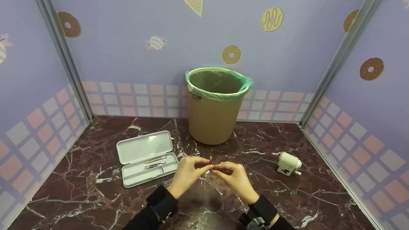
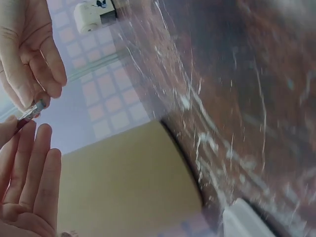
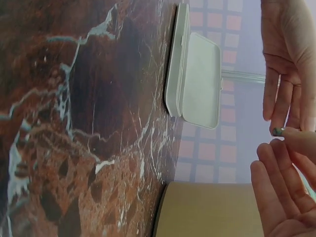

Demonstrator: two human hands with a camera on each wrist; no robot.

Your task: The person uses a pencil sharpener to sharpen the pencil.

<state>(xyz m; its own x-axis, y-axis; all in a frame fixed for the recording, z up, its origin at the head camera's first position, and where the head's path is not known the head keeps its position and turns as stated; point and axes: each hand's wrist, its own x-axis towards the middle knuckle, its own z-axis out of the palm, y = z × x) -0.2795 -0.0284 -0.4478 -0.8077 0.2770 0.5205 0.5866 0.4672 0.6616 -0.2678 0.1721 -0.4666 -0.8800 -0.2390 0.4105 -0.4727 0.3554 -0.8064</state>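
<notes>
Over the table in the head view, a short dark-red pencil (image 1: 211,158) points upward between my two hands. My left hand (image 1: 188,172) pinches it between thumb and fingertips. From the other side my right hand (image 1: 235,177) also pinches it, its fingertips meeting the left ones. The left wrist view shows the pencil's metal-banded end (image 2: 35,109) between the fingers of both hands. Only a small greenish end (image 3: 278,132) peeks out in the right wrist view; fingers hide most of the body.
An open white pencil case (image 1: 145,148) with several pencils (image 1: 155,162) lies left of the hands. Behind them stands a tan bin (image 1: 212,121) with a green liner (image 1: 247,83). To the right is a cream crank pencil sharpener (image 1: 288,164). Small pale bits lie before the bin.
</notes>
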